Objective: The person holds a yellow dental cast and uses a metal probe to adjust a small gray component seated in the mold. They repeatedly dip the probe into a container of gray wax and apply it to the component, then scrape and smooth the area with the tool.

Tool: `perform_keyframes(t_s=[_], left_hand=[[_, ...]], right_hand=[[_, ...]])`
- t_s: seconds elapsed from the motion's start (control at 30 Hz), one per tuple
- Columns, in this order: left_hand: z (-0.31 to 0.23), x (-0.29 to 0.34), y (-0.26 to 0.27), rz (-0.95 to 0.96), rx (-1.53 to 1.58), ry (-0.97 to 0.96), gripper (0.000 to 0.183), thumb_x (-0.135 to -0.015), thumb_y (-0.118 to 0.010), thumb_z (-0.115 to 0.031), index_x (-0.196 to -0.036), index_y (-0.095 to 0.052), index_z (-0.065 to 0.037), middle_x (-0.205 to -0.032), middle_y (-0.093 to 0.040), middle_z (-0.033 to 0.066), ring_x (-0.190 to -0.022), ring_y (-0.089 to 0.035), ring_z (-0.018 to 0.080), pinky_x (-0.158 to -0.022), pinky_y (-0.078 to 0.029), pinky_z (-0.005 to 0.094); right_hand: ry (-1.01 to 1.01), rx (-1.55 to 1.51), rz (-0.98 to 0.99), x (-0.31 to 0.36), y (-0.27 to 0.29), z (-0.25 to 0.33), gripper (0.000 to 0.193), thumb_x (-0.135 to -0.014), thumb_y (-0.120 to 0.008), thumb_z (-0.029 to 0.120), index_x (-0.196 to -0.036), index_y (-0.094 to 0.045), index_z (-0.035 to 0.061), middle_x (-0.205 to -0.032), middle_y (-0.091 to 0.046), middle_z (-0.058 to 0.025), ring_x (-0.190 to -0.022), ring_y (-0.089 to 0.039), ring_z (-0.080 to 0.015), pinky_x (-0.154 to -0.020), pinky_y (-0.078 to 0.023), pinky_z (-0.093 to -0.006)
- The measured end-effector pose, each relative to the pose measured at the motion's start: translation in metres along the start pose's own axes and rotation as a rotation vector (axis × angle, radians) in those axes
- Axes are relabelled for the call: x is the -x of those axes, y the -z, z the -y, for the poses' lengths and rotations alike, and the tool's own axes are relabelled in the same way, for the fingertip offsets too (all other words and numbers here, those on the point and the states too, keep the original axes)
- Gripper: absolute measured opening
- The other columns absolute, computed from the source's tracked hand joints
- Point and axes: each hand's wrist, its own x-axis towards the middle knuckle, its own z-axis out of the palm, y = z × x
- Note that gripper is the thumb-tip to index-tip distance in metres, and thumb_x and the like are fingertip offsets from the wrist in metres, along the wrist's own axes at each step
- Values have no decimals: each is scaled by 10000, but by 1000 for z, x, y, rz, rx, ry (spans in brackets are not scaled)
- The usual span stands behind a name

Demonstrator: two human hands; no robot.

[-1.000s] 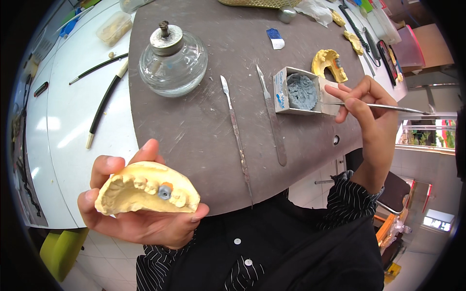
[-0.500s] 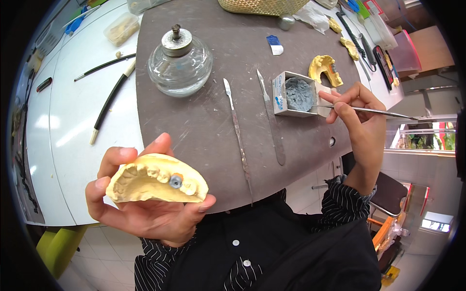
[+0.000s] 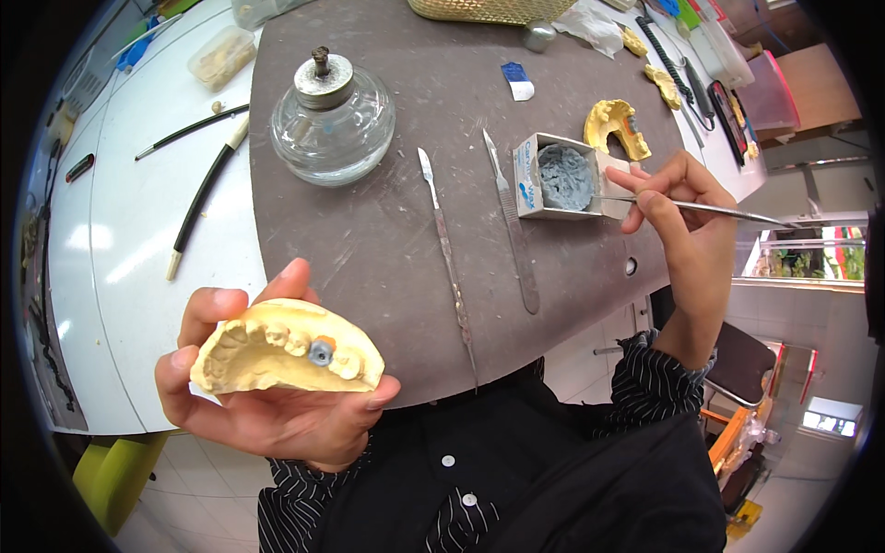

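My left hand [image 3: 267,405] grips a yellow plaster dental model [image 3: 295,346] by its edges, teeth facing me. One tooth on it is built up in grey-blue wax [image 3: 321,352], with a patch of orange beside it. Pinched in my right hand [image 3: 687,207] is a thin metal wax carving tool [image 3: 728,212]. Its tip reaches the blue-grey wax [image 3: 567,177] inside a small open carton [image 3: 531,182]; exact contact is hard to tell. Beyond the carton lies a second, horseshoe-shaped plaster model [image 3: 604,120].
A glass spirit lamp [image 3: 334,129] stands at the left of the grey mat. Between lamp and carton lie a slender wax knife [image 3: 445,249] and a scalpel-like knife [image 3: 513,230]. A blue and white scrap [image 3: 517,81] and a gold basket [image 3: 493,9] are farther back.
My left hand has shifted slightly left and down with the dental model. My right hand keeps the carving tool at the carton, almost unmoved.
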Motion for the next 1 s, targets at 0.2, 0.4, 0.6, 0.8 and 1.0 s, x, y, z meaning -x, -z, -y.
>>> perform_keyframes(t_s=[0.2,0.4,0.6,0.8,1.0], left_hand=[[1,0,2,26,32,-3,888,-608,-809,-309,-1249,-230,-101,-1172,-387,135,-1110,-485,303,-971,-433,412],[2,0,3,47,57,-25,873,-616,-805,-292,-1248,-230,-109,-1177,-386,133,-1113,-485,306,-972,-432,415],[3,0,2,42,64,-25,876,-614,-806,-294,-1248,-230,-110,-1173,-392,130,-1116,-484,311,-972,-431,419],[0,0,1,7,23,-9,889,-603,-810,-309,-1250,-236,-108,-1175,-393,135,-1106,-492,305,-971,-431,423],[2,0,1,11,20,-12,886,-605,-809,-312,-1251,-239,-105,-1172,-393,137,-1104,-493,300,-969,-430,427]], right_hand=[[-41,-8,34,2,4,4,47,-769,-553,30,-738,-521,15,-602,-606,-64,-862,-637,-212,-913,-380,-343],[-9,90,78,2,-1,9,48,-746,-556,27,-750,-519,-4,-623,-616,-83,-821,-643,-182,-843,-424,-291],[-37,49,49,2,-2,12,19,-743,-532,0,-745,-518,-12,-621,-607,-83,-718,-630,-137,-862,-452,-307],[-16,-14,55,1,-1,6,15,-754,-511,-16,-742,-520,-12,-604,-598,-76,-644,-592,-88,-890,-461,-330],[-54,-7,65,0,0,6,12,-762,-527,1,-754,-526,-8,-600,-602,-73,-700,-617,-117,-923,-426,-331]])
